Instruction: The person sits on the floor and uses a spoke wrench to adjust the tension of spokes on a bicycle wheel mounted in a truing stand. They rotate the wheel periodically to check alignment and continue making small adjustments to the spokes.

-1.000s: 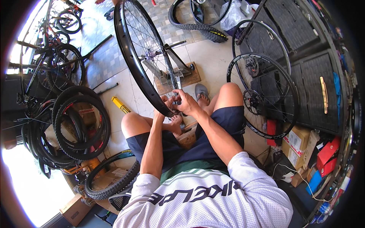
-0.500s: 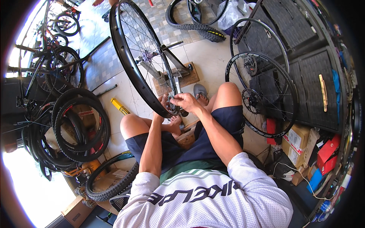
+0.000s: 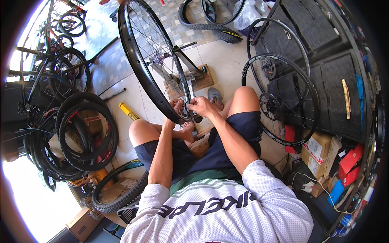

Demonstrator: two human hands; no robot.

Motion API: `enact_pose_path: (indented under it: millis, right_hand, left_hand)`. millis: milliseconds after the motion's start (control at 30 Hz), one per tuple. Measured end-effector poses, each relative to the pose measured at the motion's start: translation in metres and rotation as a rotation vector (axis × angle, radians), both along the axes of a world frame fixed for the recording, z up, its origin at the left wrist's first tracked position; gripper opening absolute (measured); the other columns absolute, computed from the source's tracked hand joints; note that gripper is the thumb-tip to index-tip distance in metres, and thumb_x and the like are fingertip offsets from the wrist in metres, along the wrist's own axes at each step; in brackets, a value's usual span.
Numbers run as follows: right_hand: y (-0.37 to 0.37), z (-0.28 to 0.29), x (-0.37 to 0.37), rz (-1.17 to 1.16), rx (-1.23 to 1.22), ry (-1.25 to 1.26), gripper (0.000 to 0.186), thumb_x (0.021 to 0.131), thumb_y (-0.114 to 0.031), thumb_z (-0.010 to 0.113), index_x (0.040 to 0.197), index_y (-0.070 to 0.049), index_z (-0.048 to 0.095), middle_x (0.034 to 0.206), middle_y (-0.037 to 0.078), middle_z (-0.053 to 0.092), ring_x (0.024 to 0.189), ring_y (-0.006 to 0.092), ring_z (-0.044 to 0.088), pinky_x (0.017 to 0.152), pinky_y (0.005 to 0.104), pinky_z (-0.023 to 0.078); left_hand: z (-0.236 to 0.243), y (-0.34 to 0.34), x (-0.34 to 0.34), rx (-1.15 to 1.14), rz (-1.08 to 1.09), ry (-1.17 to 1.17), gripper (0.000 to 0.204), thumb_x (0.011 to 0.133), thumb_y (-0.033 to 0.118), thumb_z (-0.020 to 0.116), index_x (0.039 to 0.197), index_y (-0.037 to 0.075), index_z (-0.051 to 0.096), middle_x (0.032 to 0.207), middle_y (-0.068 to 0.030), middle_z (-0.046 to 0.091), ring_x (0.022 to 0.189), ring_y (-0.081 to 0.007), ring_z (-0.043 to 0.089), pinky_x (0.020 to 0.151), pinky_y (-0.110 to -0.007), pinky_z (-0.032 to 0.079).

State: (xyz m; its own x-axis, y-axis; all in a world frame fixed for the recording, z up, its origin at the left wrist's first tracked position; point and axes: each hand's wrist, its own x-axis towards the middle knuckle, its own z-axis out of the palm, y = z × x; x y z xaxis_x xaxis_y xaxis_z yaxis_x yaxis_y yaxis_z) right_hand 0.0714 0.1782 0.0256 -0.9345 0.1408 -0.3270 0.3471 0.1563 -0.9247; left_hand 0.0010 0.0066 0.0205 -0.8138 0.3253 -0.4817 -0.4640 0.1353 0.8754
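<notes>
One black bicycle wheel stands ahead of the person, its lower end at the fingers of both hands and its upper end away from them. The left hand shows within the hoop's lower end, among the spokes; its fingers are curled, and its grip cannot be determined. The right hand is at the hoop's right side, thumb and fingers drawn nearly together at the rim; whether they pinch a small part cannot be determined.

The wheel is mounted at its hub on a metal stand with a wooden base. The rim is wide, glossy and without a tyre, with holes spaced along its outer band. Thin spokes run to a purplish, metallic hub.
</notes>
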Motion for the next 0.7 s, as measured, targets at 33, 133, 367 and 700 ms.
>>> enact_pose_path:
  millis: [33,133,367,700]
  right_hand:
    - [-0.001,0.004,0.000,0.012,-0.003,0.022,0.035,0.081,-0.030,0.073,0.089,0.004,0.068,0.076,0.012,0.070,0.069,0.0162,0.063,0.065,0.0317,0.049]
    - [-0.003,0.017,0.000,0.067,0.069,0.097,0.035,0.080,-0.031,0.073,0.085,0.003,0.067,0.076,0.014,0.069,0.070,0.0201,0.064,0.066,0.0329,0.050]
    - [-0.008,0.030,0.002,0.040,0.178,0.131,0.038,0.078,-0.037,0.072,0.088,-0.001,0.066,0.080,0.015,0.070,0.077,0.0325,0.068,0.069,0.0404,0.052]
    - [-0.014,0.000,-0.001,-0.012,0.097,0.141,0.037,0.081,-0.029,0.066,0.109,-0.004,0.062,0.079,0.016,0.070,0.080,0.0331,0.069,0.073,0.0408,0.053]
  left_hand:
    - [0.000,-0.002,-0.001,0.000,-0.003,0.004,0.027,0.091,0.026,0.070,0.100,0.004,0.059,0.085,-0.0064,0.067,0.068,-0.0119,0.063,0.056,-0.026,0.052]
    - [0.002,-0.003,-0.001,0.081,0.005,-0.052,0.026,0.091,0.026,0.070,0.100,0.004,0.058,0.085,-0.0059,0.067,0.068,-0.0115,0.063,0.055,-0.025,0.052]
    - [0.015,0.000,0.000,0.053,-0.042,-0.056,0.029,0.091,0.028,0.070,0.103,0.003,0.060,0.079,-0.0029,0.064,0.062,-0.0098,0.059,0.054,-0.023,0.048]
    - [0.022,0.000,-0.004,-0.118,-0.028,0.039,0.029,0.086,0.029,0.075,0.093,0.001,0.067,0.073,-0.0014,0.063,0.059,-0.0069,0.056,0.049,-0.022,0.044]
